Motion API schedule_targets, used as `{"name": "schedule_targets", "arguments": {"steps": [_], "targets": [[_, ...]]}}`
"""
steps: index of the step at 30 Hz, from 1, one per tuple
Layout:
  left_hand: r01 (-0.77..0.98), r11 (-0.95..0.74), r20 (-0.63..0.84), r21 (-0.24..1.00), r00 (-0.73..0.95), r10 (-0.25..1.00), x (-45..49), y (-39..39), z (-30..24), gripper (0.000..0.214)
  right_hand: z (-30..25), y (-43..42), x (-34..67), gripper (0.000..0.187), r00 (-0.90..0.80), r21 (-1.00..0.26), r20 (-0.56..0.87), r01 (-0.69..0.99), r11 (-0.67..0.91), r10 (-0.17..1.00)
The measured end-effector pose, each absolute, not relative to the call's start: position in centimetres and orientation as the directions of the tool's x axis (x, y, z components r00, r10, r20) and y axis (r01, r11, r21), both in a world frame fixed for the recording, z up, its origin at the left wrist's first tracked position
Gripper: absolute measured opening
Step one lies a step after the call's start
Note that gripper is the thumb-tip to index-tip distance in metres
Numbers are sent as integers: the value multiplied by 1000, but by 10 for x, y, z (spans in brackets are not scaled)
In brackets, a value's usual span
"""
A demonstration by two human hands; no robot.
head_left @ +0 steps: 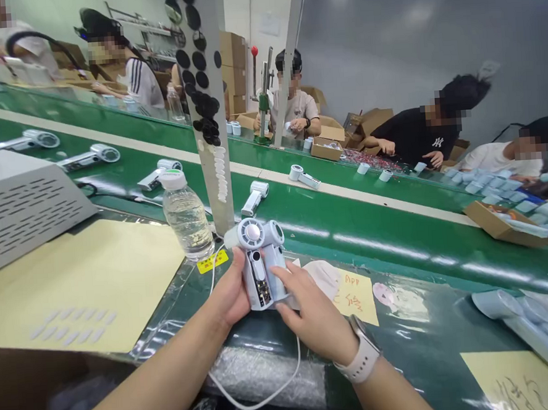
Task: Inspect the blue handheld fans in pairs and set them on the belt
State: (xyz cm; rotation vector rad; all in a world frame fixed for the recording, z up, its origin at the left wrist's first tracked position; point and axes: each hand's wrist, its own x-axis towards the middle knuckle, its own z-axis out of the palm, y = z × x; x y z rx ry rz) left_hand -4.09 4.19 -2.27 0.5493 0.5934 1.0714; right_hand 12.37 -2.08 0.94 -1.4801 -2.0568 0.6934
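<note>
My left hand (233, 292) is closed round a pale blue handheld fan (251, 233). Its handle faces me with the cover off, baring a dark circuit board. Close against it on the right stands a second pale blue handheld fan (276, 268), with my right hand (311, 311) gripping its handle. Both fans are upright just above the table's edge. A white cable (298, 358) loops below my hands and runs up past my left wrist; where its ends go is hidden.
A water bottle (187, 216) stands left of my hands, near a metal post (216, 190). Beyond is a green conveyor belt (349, 216) carrying several fans. A grey vented box (27, 201) sits at left, by yellow paper (133, 263) with white strips. Co-workers sit across the belt.
</note>
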Motion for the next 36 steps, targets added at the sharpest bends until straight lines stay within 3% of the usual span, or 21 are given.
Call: {"name": "schedule_targets", "arguments": {"steps": [2, 4, 6, 8, 11, 14, 16, 18, 22, 25, 29, 34, 36], "targets": [[-640, 383, -168, 667, 372, 913, -41, 40, -23, 51, -2, -36, 124, 44, -152, -702, 52, 698, 144, 987], [-640, 375, -147, 671, 381, 913, -41, 40, -24, 52, -13, -41, 124, 19, 5, -675, -25, 738, -21, 1000], [-639, 362, -124, 679, 386, 914, -41, 41, -23, 52, -23, -43, 121, 2, 71, -634, -37, 769, -78, 997], [-638, 348, -101, 687, 390, 915, -41, 40, -19, 54, -27, -46, 116, 14, 40, -650, -27, 758, -48, 999], [-645, 318, -65, 695, 384, 921, -45, 35, -7, 60, -23, -56, 110, 14, -46, -735, -38, 678, 4, 998], [-660, 240, 8, 712, 350, 937, -47, 24, 10, 63, -14, -68, 108, 8, -170, -954, -130, 289, -76, 977], [-664, 195, 42, 722, 324, 945, -46, 17, 20, 61, -9, -72, 106, 21, -247, -984, -166, -16, -176, 955], [-665, 183, 46, 724, 312, 949, -43, 11, 27, 59, -5, -73, 102, 27, -260, -971, -171, -117, -206, 951], [-656, 230, 28, 719, 357, 934, -37, 4, 29, 58, -4, -76, 89, 33, -149, -984, -136, -97, -151, 979], [-649, 157, 66, 744, 306, 950, -33, 0, 24, 58, -8, -82, 81, 40, -66, -984, -125, -117, -132, 990], [-654, 94, 101, 750, 254, 962, -29, -2, 21, 57, -10, -87, 81, 41, -117, -986, -132, -88, -143, 984], [-759, 260, 48, 597, 358, 932, -37, 0, 27, 58, 6, -88, 92, 29, -252, -964, 208, 108, 241, 945], [-776, 297, 47, 557, 386, 921, -41, 0, 31, 56, 9, -88, 94, 30, -197, -961, 207, 144, 237, 958]]}}
